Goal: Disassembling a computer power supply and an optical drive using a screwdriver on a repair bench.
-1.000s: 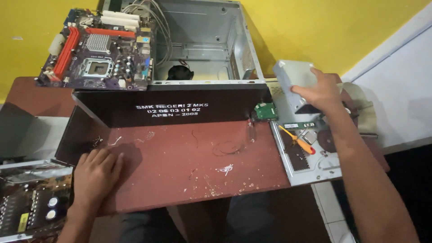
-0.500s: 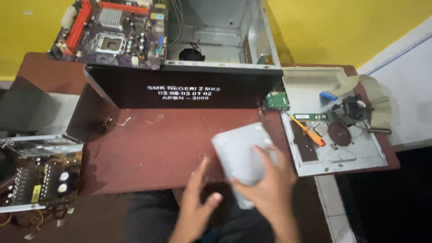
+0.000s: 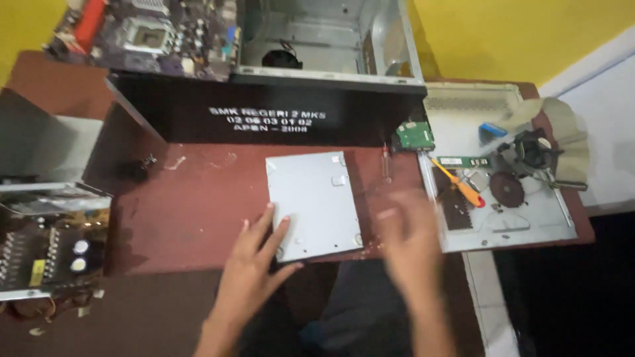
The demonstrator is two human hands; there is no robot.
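Note:
A flat grey metal drive unit (image 3: 314, 201) lies on the dark red table (image 3: 192, 211), near its front edge. My left hand (image 3: 254, 258) rests with spread fingers on the unit's near left corner. My right hand (image 3: 410, 241) hovers blurred just right of the unit, fingers apart and holding nothing. A small screwdriver (image 3: 386, 160) lies beyond the right hand.
An open computer case (image 3: 331, 73) with a black side panel stands at the back. A motherboard (image 3: 142, 33) lies back left. A power supply board (image 3: 46, 241) sits at the left. A grey panel (image 3: 503, 225) at the right holds an orange screwdriver (image 3: 460, 185), a fan (image 3: 532, 149) and parts.
The drive unit was carried from the right side down to the table and laid flat. My right hand has let go of it and pulled away to the right; my left hand now rests on it.

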